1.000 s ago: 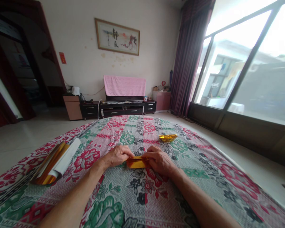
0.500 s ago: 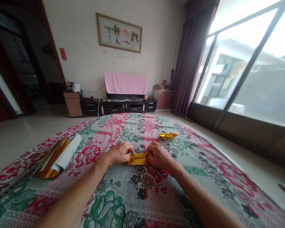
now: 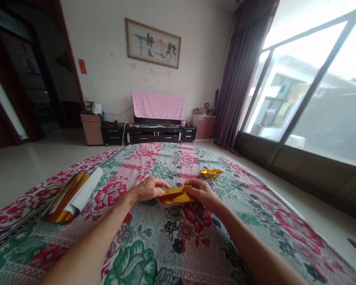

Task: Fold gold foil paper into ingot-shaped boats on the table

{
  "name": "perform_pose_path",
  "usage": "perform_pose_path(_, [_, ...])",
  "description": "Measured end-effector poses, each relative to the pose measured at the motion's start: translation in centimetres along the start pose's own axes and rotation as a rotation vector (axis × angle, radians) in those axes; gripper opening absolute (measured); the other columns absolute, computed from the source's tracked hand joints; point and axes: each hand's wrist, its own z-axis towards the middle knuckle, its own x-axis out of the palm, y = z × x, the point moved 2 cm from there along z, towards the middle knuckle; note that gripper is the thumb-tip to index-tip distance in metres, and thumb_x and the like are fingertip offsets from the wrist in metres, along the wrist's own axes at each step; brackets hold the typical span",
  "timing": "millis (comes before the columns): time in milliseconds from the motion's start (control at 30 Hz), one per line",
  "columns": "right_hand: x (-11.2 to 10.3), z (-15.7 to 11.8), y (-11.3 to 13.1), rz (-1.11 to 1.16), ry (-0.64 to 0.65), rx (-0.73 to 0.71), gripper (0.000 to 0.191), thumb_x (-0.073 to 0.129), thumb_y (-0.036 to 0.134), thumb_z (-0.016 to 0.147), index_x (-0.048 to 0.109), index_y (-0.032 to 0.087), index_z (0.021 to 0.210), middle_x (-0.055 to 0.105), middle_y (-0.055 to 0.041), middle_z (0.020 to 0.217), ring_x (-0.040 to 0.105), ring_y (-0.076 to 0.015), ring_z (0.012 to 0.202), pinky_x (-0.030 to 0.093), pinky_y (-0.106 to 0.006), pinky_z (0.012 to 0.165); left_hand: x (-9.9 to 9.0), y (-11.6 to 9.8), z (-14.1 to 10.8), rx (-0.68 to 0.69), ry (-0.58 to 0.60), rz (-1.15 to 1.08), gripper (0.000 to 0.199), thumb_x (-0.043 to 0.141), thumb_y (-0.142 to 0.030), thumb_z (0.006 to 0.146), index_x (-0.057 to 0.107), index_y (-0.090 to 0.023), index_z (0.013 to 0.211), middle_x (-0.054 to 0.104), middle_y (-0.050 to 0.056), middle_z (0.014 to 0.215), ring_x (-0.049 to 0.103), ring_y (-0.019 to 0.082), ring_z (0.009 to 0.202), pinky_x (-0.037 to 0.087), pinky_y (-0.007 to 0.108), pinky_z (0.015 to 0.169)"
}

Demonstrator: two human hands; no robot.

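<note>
A folded strip of gold foil paper lies between my hands over the middle of the table. My left hand pinches its left end, thumb and fingers closed on it. At the right end my right hand grips it with the thumb on top. The strip's front edge is partly opened out, with a pale side showing below the gold. Just beyond my right hand sits a finished gold paper ingot, boat-shaped and shiny.
A stack of gold and white paper sheets rests curled at the left of the table. A flowered cloth covers the round table. Past it stand a low black cabinet and a towel-draped television.
The foil strip has gone from lying flat and narrow to partly opened, its pale side now showing. My right fingers have shifted to its top edge. The view has tilted slightly.
</note>
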Motion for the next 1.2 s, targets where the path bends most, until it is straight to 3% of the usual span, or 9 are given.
perform_pose_path(100, [0.0, 0.1, -0.1, 0.011, 0.000, -0.006, 0.020, 0.060, 0.026, 0.064, 0.057, 0.016, 0.081, 0.051, 0.0048, 0.060, 0.041, -0.0058, 0.050, 0.031, -0.017, 0.045, 0.0, -0.3, 0.0, 0.013, -0.009, 0.041, 0.032, 0.052, -0.031, 0.072, 0.066, -0.016, 0.096, 0.068, 0.002, 0.085, 0.059, 0.014, 0.075, 0.044, 0.023, 0.065])
perform_pose_path(233, [0.1, 0.2, -0.3, 0.006, 0.011, -0.004, 0.020, 0.061, 0.027, 0.064, 0.058, 0.017, 0.081, 0.054, 0.0038, 0.063, 0.044, -0.0063, 0.052, 0.034, -0.018, 0.048, 0.2, -0.9, -0.1, 0.048, -0.031, 0.152, 0.036, 0.047, -0.042, 0.077, 0.068, -0.014, 0.081, 0.063, 0.000, 0.071, 0.052, 0.011, 0.063, 0.036, 0.020, 0.055])
perform_pose_path(500, [1.5, -0.1, 0.1, 0.006, 0.068, 0.000, 0.015, 0.062, 0.023, 0.064, 0.059, 0.017, 0.077, 0.056, 0.0028, 0.062, 0.047, -0.0073, 0.052, 0.038, -0.021, 0.051, 1.5, -2.4, 0.3, 0.048, -0.005, 0.227, 0.036, 0.047, -0.043, 0.074, 0.068, -0.014, 0.072, 0.055, -0.002, 0.059, 0.044, 0.010, 0.055, 0.030, 0.021, 0.050])
perform_pose_path(700, [1.2, -0.2, 0.1, 0.244, 0.107, 0.003, 0.038, 0.064, 0.018, 0.062, 0.056, 0.019, 0.099, 0.060, 0.0011, 0.080, 0.051, -0.0076, 0.060, 0.038, -0.020, 0.053, 1.6, -2.4, 0.3, -0.004, -0.080, 0.122, 0.035, 0.047, -0.044, 0.073, 0.061, -0.013, 0.064, 0.046, -0.003, 0.052, 0.036, 0.008, 0.049, 0.025, 0.021, 0.046])
perform_pose_path(867, [0.8, -0.2, -0.3, 0.319, 0.172, 0.010, 0.040, 0.065, 0.015, 0.061, 0.056, 0.019, 0.100, 0.061, 0.0002, 0.083, 0.054, -0.0092, 0.066, 0.041, -0.022, 0.059, 1.5, -2.1, 0.4, -0.014, -0.088, 0.097, 0.033, 0.048, -0.043, 0.072, 0.057, -0.013, 0.060, 0.043, -0.003, 0.052, 0.033, 0.007, 0.049, 0.024, 0.021, 0.045])
perform_pose_path(1033, [0.8, -0.3, -0.2, 0.364, 0.158, 0.047, 0.037, 0.069, 0.026, 0.064, 0.056, 0.018, 0.098, 0.062, -0.0009, 0.082, 0.057, -0.0115, 0.069, 0.043, -0.024, 0.063, 1.6, -2.0, 0.6, -0.023, -0.102, 0.148, 0.032, 0.049, -0.042, 0.070, 0.058, -0.013, 0.059, 0.042, -0.003, 0.051, 0.034, 0.008, 0.050, 0.025, 0.021, 0.046])
perform_pose_path(1200, [0.6, -0.2, -0.4, 0.274, 0.076, 0.058, 0.032, 0.069, 0.036, 0.066, 0.060, 0.019, 0.092, 0.060, 0.0011, 0.075, 0.052, -0.0080, 0.058, 0.040, -0.021, 0.055, 1.7, -2.0, 0.5, -0.041, -0.110, 0.176, 0.033, 0.048, -0.042, 0.070, 0.058, -0.014, 0.059, 0.043, -0.003, 0.052, 0.036, 0.008, 0.050, 0.026, 0.020, 0.046])
